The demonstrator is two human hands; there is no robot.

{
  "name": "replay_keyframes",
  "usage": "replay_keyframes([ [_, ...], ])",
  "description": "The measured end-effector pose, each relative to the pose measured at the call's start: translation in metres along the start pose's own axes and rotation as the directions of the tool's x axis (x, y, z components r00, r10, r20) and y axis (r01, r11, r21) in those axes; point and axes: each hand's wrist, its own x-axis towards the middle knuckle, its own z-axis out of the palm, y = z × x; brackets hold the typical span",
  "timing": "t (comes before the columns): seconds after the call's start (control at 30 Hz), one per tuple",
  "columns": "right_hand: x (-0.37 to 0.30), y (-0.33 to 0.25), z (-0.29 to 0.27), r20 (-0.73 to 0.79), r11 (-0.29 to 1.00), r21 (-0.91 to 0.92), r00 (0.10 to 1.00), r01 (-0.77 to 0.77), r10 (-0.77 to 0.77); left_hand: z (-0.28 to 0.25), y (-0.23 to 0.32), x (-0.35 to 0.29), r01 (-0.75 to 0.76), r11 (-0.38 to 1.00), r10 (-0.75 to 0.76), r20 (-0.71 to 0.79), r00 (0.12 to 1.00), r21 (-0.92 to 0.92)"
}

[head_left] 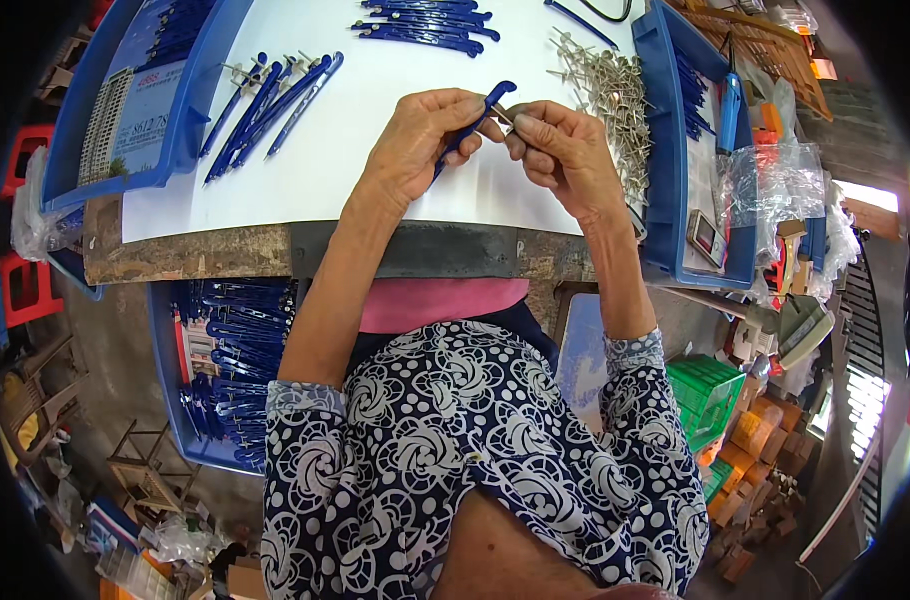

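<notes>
Trays [665, 180] of blue rods [243, 362], left hand [415, 140] tight on another rod [499, 93], right hand [570, 150] on metal piece [507, 114]

The held strip [494, 97] looks glossy plastic, the heaped pins [617, 122] shiny metal — the white sheet [245, 200] smooth, the table edge [195, 254] rough wood.

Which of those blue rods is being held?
The rod in the left hand, its curled end sticking out; the others lie on the table or in bins.
</notes>
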Motion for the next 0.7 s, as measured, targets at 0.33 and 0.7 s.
replay_keyframes([
  [0.33,-0.003,0.003,-0.003,-0.004,0.998,0.057,1.000,0.019,-0.019,0.012,-0.004,-0.002,-0.181,0.936,0.184,0.018,0.983,0.303],
  [0.7,-0.005,0.009,0.001,0.001,0.989,0.076,0.992,0.125,-0.125,0.014,-0.005,-0.003,-0.249,0.873,0.272,0.007,0.962,0.420],
])
